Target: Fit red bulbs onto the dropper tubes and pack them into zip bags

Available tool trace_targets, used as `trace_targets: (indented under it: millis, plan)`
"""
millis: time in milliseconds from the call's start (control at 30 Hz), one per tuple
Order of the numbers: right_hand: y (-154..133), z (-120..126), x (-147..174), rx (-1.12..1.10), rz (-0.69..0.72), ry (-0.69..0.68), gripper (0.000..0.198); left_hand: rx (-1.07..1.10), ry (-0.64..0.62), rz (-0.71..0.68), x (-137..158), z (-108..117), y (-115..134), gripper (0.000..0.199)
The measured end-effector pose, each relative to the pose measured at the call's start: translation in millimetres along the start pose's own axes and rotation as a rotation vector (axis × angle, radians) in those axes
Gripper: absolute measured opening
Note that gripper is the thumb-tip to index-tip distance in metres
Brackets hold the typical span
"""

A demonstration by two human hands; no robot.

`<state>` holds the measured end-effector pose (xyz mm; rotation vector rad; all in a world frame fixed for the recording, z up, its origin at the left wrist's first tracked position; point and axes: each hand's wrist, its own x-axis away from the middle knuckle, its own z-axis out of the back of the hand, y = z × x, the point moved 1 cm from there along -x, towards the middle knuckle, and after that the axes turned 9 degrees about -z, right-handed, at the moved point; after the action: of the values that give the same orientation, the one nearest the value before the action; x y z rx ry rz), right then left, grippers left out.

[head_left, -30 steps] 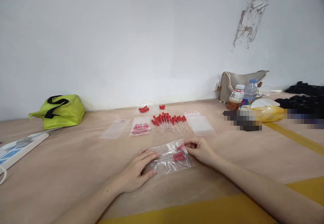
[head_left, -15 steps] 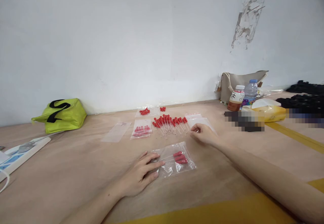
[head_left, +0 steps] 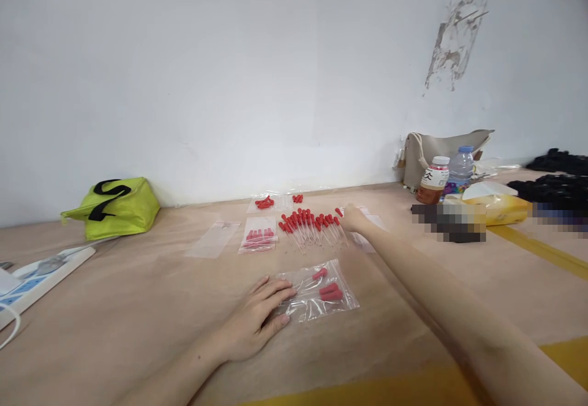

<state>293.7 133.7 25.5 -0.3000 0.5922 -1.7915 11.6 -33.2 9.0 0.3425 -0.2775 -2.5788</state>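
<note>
My left hand (head_left: pixel 260 317) lies with fingers spread, their tips on the left edge of a clear zip bag (head_left: pixel 305 311). Inside that bag are three droppers with red bulbs (head_left: pixel 331 293). My right hand (head_left: pixel 354 217) reaches to the far right, its fingers curled down over a small stack of empty zip bags (head_left: pixel 367 244); what is in the fingers is hidden. Just left of it, loose red-bulbed droppers (head_left: pixel 301 217) lie fanned out, stems toward me. Filled bags, one with red bulbs (head_left: pixel 260 234), lie to their left.
Another flat plastic bag (head_left: pixel 209 240) lies at left. Behind are bags with red bulbs (head_left: pixel 264 203) near the wall. A yellow-green pouch (head_left: pixel 122 210) and a power strip (head_left: pixel 41 283) stand left; drink bottles (head_left: pixel 433 180) and a tissue pack (head_left: pixel 498 209) stand right.
My right hand has moved farther away, from beside the droppers onto the stack of empty bags. In the near bag, one red bulb now sits apart from the other two. My left hand stays on that bag.
</note>
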Motion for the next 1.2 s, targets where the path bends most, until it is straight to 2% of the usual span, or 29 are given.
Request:
trace_targets:
  millis: [67,133,233,300,400,600,700,800,933,1067,1200]
  plan:
    - [2.5,9.0,13.4,-0.039,0.013,0.006,0.041,-0.002,-0.004,0.003,-0.1,0.1,-0.2,0.038]
    - [10.7,14.2,32.4,-0.182,0.023,-0.027,0.049,-0.001,-0.001,0.003,-0.3,0.0,-0.7,0.038]
    - [28.1,10.7,65.1,-0.613,0.006,-0.120,0.058,0.011,0.021,-0.011,-0.7,-0.3,-1.0,0.038]
    - [38.2,2.7,84.0,-0.807,-0.030,-0.152,0.057,0.018,0.029,-0.011,-0.7,-0.3,-1.0,0.038]
    - [44.8,-10.7,102.2,-0.984,-0.103,-0.183,0.051,0.015,0.018,0.010,-0.5,-0.4,-1.0,0.038]
    - [34.7,-20.8,116.7,-1.155,-0.115,-0.264,0.042,0.004,0.014,0.014,-0.6,-0.2,-0.9,0.038]
    - [34.1,-17.8,121.2,-1.149,-0.128,-0.331,0.028,0.003,0.016,0.014,-1.2,0.2,-0.4,0.038]
    - [41.0,-13.0,121.7,-0.995,-0.070,-0.373,0.021,0.006,0.016,0.016,-1.0,0.1,-0.3,0.038]
    - [51.5,-9.5,118.9,-0.670,0.160,-0.405,0.023,-0.004,0.020,0.035,0.8,-1.0,-1.3,0.043]
    - [50.8,-10.2,120.9,-0.464,0.315,-0.312,0.021,-0.012,0.028,0.051,1.2,-1.2,-2.1,0.045]
    - [41.9,-12.1,128.7,-0.343,0.556,-0.248,0.016,-0.007,0.038,0.045,0.3,-0.5,-1.7,0.045]
